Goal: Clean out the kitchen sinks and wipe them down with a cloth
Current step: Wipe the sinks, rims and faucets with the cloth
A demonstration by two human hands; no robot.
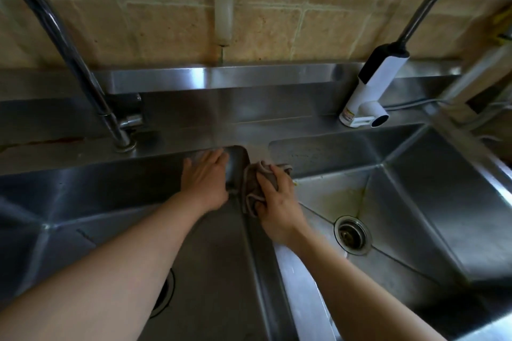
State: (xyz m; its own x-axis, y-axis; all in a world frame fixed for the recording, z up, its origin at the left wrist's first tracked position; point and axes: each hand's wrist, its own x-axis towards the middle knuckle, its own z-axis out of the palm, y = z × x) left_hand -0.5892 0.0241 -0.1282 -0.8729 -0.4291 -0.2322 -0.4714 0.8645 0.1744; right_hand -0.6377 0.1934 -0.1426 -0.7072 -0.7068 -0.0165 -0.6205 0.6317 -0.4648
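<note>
Wiping is under way: the cloth [256,188], bunched on the divider [260,252] between both sinks, is gripped by the right hand [277,202]. Left hand [206,180], at nine o'clock, presses flat, empty. Next likely: the stained right sink [415,202].

Glossy steel sinks [415,202], soft brown cloth [255,185], rough wall tiles [166,22].

No text can be read; the white plastic faucet heater body [368,91] at far right bears a small label near its base, too blurred to make out
</note>
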